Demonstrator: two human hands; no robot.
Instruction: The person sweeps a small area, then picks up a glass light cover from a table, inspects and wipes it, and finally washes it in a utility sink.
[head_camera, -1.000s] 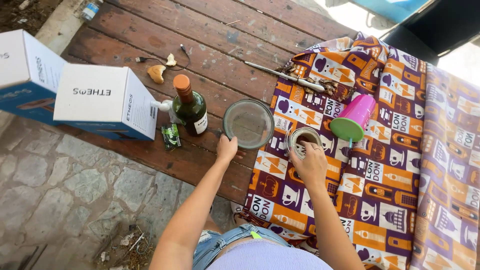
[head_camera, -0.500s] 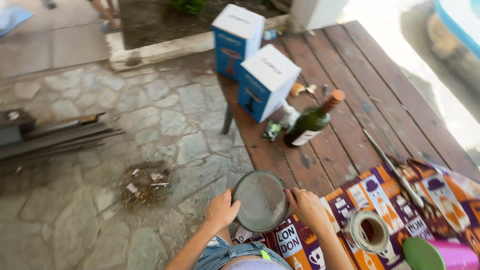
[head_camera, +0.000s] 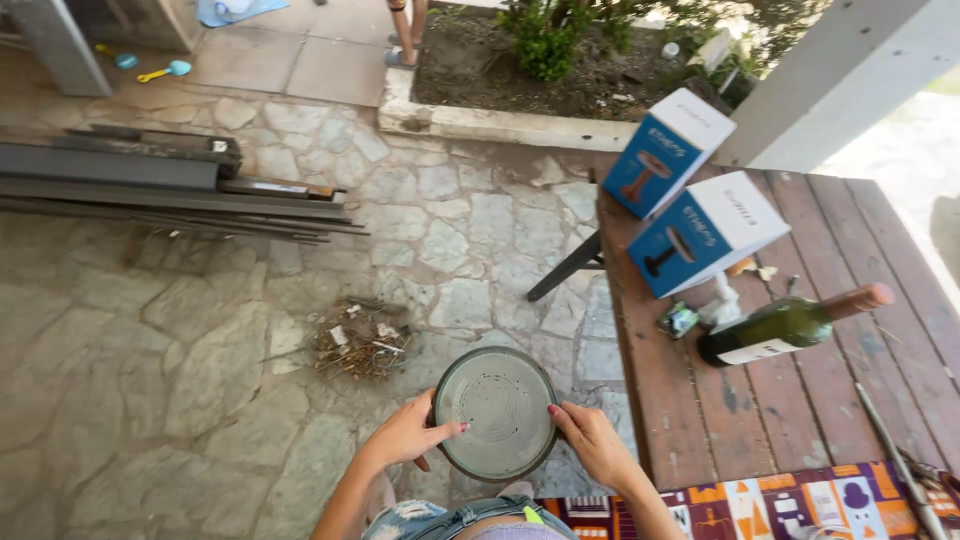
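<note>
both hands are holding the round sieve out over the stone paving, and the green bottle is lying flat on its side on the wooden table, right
Not quite. The head view shows the left hand and right hand holding the round sieve over the stone paving, but the green bottle stands upright on the wooden table, not on its side.

bare forearms, no sleeves, left hand (head_camera: 408, 432) and right hand (head_camera: 592, 443) with red-painted nails, frayed light-blue denim shorts (head_camera: 440, 519), neon-yellow tag at waistband, pale lilac top at frame bottom
</note>
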